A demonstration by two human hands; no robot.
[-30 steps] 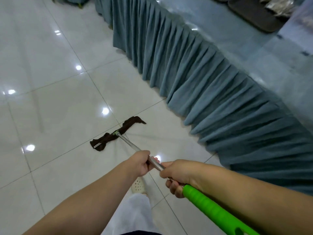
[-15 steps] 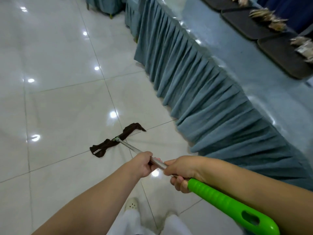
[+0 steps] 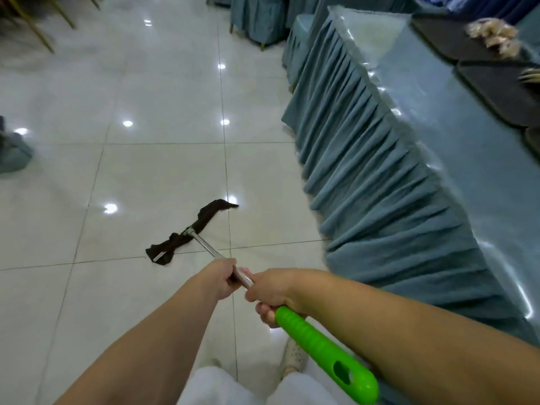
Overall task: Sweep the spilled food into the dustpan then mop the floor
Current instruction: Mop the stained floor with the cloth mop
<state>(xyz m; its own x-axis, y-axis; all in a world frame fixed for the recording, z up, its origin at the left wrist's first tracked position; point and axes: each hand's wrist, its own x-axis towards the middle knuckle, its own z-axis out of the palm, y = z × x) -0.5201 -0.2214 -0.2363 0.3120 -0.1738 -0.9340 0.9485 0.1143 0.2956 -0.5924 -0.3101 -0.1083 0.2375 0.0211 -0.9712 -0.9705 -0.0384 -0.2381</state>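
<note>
Both hands gripping mop: left hand (image 3: 220, 277), right hand (image 3: 273, 290) on pole | mop head (image 3: 187, 233) on floor (image 3: 146, 176) | risk: cloth looks bunched, may smear or catch the bench skirt (image 3: 365, 185)

Open tiled floor (image 3: 146, 176) is stretching ahead and to the left of the mop head (image 3: 191, 230), giving wide room for a sweep that way. On the right, the long bench (image 3: 455, 159) with its pleated skirt (image 3: 374, 182) is running diagonally and closing off that side, near the mop's right end. A blue covered object (image 3: 13, 153) is sitting well apart at the left edge. Covered chairs (image 3: 257, 19) are standing far ahead.
</note>
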